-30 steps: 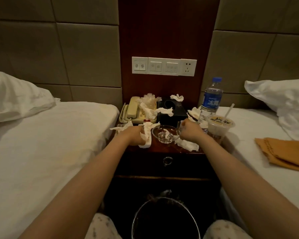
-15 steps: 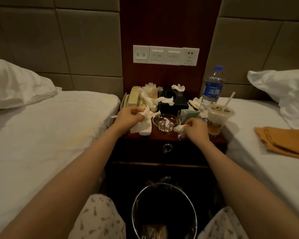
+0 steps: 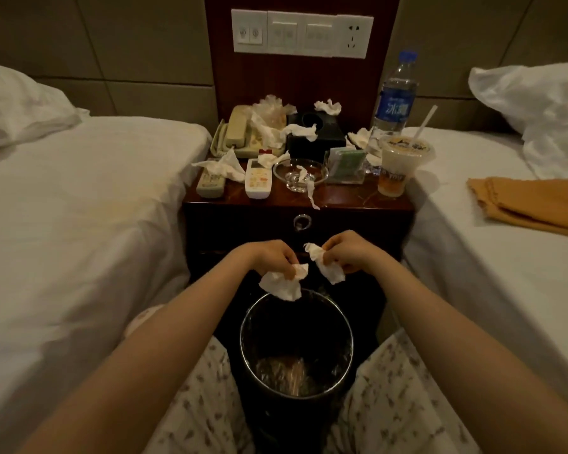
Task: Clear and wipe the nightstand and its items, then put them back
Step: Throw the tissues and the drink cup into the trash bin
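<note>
white tissues [image 3: 281, 285], orange cloth [image 3: 532, 203], blue-labelled bottle [image 3: 394, 99].

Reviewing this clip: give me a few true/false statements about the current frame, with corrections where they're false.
1. The left hand and right hand each hold crumpled tissue by the trash bin. True.
2. The glass ashtray is empty. False: a tissue strip lies in it, trailing over its rim.
3. The water bottle lies on its side. False: it stands upright at the back right of the nightstand.
4. An orange cloth lies on the right bed. True.
</note>
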The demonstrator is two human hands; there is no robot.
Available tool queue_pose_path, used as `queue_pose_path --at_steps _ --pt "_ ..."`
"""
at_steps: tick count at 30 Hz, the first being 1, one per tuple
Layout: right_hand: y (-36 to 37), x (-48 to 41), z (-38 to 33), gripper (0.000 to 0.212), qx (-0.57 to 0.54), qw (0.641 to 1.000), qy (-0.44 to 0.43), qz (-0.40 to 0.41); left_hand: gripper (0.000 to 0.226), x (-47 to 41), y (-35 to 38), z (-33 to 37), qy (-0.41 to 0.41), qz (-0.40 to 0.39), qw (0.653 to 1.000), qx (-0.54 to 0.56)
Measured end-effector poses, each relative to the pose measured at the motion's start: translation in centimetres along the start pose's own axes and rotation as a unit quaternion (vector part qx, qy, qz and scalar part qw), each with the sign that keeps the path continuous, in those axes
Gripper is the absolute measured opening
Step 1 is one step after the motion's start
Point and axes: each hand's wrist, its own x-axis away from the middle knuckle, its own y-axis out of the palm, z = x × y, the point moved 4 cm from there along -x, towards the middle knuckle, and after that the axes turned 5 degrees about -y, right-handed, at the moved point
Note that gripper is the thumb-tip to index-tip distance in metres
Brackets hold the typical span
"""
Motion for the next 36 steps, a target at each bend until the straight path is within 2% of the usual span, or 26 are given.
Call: queue_pose_path --at_steps 7,11,14,16,19,21,22,24,26,29,33,36 --pt "3.0 -0.2 1.7 0.027 0.076 0.984 0.064 -0.146 0.04 -1.4 3.1 -1.9 -0.09 -0.104 0.99 0.008" --pt "2.2 -1.0 0.7 0.012 0.098 0.979 0.05 -0.169 0.035 -1.0 -0.8 -1.1 -0.058 -0.057 0.996 0.024" --pt "0.3 -1.6 -1.8 0.019 0.058 0.991 -0.048 -0.11 0.027 0.4 -4.9 0.0 -0.007 0.001 0.999 0.041" --pt "-1.4 -1.6 -3.9 0.009 0.009 0.994 -0.107 -0.035 0.019 1.3 -7.9 0.3 0.034 0.066 0.994 0.077" --pt "-4.4 -1.5 -6.4 0.01 -0.05 0.968 -0.173 0.176 0.016 1.9 -12.5 -0.3 0.081 0.258 0.954 0.131" --pt "-5.5 -1.5 -7.3 0.012 -0.025 0.937 -0.188 0.292 0.021 1.9 -14.7 -1.0 0.076 0.379 0.919 0.074" --pt "-5.5 -1.6 -7.5 0.017 0.002 0.93 -0.19 0.314 0.023 1.8 -15.3 -1.3 0.06 0.414 0.908 0.009" --pt "-4.8 -2.1 -7.5 0.03 0.051 0.935 -0.174 0.304 0.029 1.1 -15.7 -1.8 0.018 0.429 0.894 -0.125" --pt "-3.9 -2.8 -7.1 0.038 0.073 0.943 -0.15 0.289 0.04 0.3 -15.5 -2.2 -0.033 0.41 0.89 -0.196" --pt "-3.3 -3.4 -6.6 0.027 0.019 0.943 -0.156 0.293 0.042 -0.4 -15.1 -2.2 -0.07 0.402 0.88 -0.242" --pt "-4.2 -3.2 -6.5 0.008 -0.029 0.935 -0.183 0.303 0.027 -0.4 -15.4 -2.0 -0.085 0.415 0.88 -0.215" --pt "-5.4 -2.1 -6.9 0.012 -0.045 0.918 -0.216 0.328 0.029 0.0 -15.9 -1.5 -0.099 0.4 0.899 -0.15"
